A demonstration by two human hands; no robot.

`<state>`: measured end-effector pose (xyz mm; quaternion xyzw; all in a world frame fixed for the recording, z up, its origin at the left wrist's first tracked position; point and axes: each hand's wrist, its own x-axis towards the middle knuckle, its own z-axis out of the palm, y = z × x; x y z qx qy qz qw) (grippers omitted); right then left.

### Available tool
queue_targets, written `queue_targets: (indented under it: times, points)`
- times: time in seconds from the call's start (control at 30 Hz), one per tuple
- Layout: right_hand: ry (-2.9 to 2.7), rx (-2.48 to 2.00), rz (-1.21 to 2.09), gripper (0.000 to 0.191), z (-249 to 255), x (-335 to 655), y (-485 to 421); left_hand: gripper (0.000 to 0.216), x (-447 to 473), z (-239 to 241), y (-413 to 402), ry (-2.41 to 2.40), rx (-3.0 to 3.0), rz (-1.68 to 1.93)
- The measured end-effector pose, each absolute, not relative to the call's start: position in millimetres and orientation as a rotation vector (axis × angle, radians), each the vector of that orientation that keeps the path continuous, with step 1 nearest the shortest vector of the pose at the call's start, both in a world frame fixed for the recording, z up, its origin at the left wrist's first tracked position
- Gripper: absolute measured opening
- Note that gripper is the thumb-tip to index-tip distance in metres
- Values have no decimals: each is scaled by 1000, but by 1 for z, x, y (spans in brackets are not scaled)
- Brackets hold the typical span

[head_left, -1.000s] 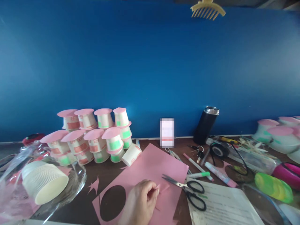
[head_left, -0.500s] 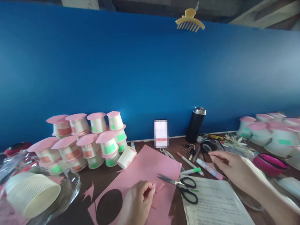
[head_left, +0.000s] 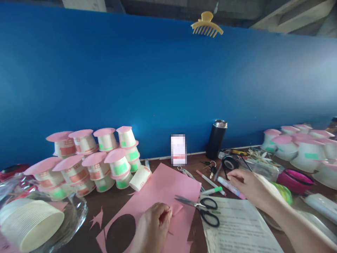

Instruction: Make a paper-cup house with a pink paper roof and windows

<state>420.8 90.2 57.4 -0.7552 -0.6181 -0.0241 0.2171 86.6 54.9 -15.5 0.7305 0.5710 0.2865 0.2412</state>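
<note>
left hand (head_left: 154,223): pinching scrap (head_left: 178,210), near centre, over sheet (head_left: 164,184) | right hand (head_left: 243,182): just beside tube (head_left: 223,183), right, cannot tell whether gripping | scissors (head_left: 207,218): blades over sheet, handles right | sheet: on tabletop (head_left: 112,200), right of stacked cups (head_left: 120,168)

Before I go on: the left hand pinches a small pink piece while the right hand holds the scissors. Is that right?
Not quite: the right hand isn't holding the scissors. The head view shows them lying partly on the pink sheet, with that hand by the tube. The left hand does pinch a small pink piece.
</note>
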Motion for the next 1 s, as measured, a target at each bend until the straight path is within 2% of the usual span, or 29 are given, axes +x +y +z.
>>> queue_targets:
  times: [0.17, 0.37, 0.53, 0.73, 0.83, 0.93, 1.0]
  points:
    - [-1755, -2182, -8, 26, 56, 435, 90, 22, 86, -17, 56, 1568, 1977, 771]
    - [-1855, -2188, -50, 33, 29, 434, 89, 22, 86, -12, 55, 1533, 1954, 761]
    - [-1857, -2180, -89, 28, 19, 429, 90, 22, 86, -10, 55, 1499, 1947, 807]
    - [-1677, -2049, -54, 48, 51, 413, 76, 22, 85, -16, 55, 1552, 1999, 816]
    - [-1626, -1755, 191, 44, 78, 386, 58, 23, 85, -16, 53, 1506, 1987, 835]
    - [-1650, -1610, 211, 32, 95, 355, 41, 24, 84, -13, 53, 1491, 1983, 841]
    - [-1604, -1509, 350, 28, 98, 336, 34, 24, 84, -12, 53, 1482, 1967, 856]
